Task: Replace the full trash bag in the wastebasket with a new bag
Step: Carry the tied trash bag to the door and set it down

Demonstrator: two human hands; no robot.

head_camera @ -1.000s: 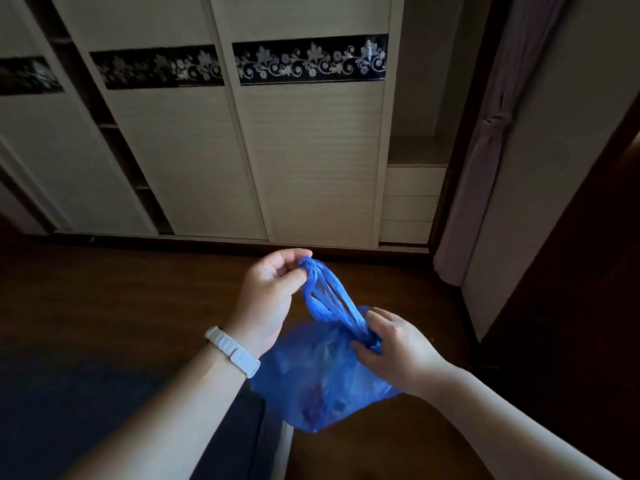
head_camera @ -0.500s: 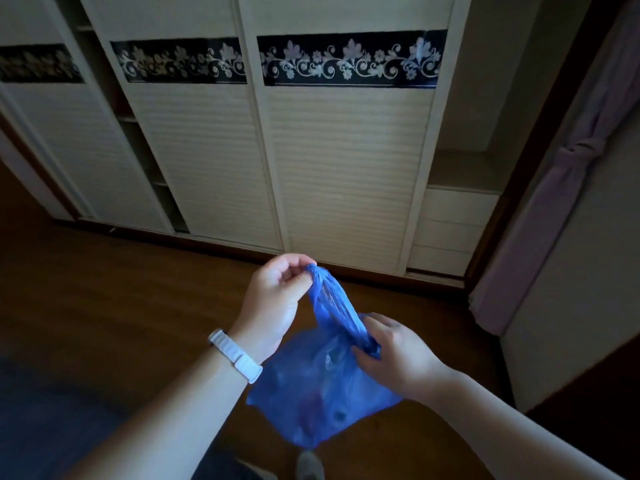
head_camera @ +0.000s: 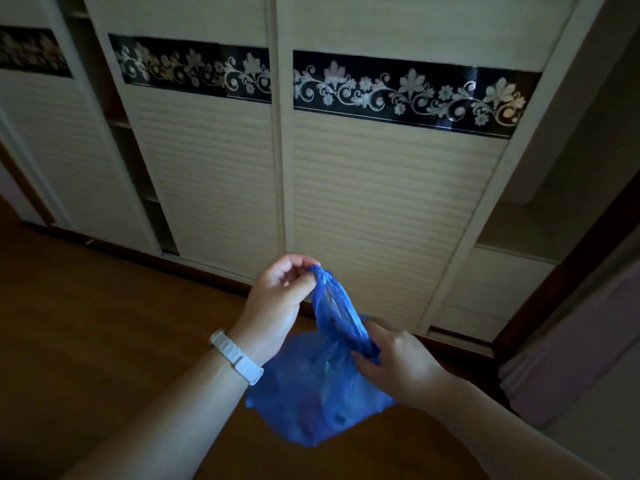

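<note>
Trash bag [head_camera: 318,403] hangs above floor in front of wardrobe [head_camera: 381,202], nearer than second ago. Left hand [head_camera: 277,306] fingers clamped on gathered top; right hand [head_camera: 398,362] pinches neck. Grips unchanged: bag likely being tied; wastebasket unseen.

A cream wardrobe [head_camera: 381,209] with ribbed sliding doors carries a black floral band [head_camera: 408,93]. Below lies a brown wooden floor [head_camera: 86,306]. A mauve curtain [head_camera: 571,358] hangs at right.
</note>
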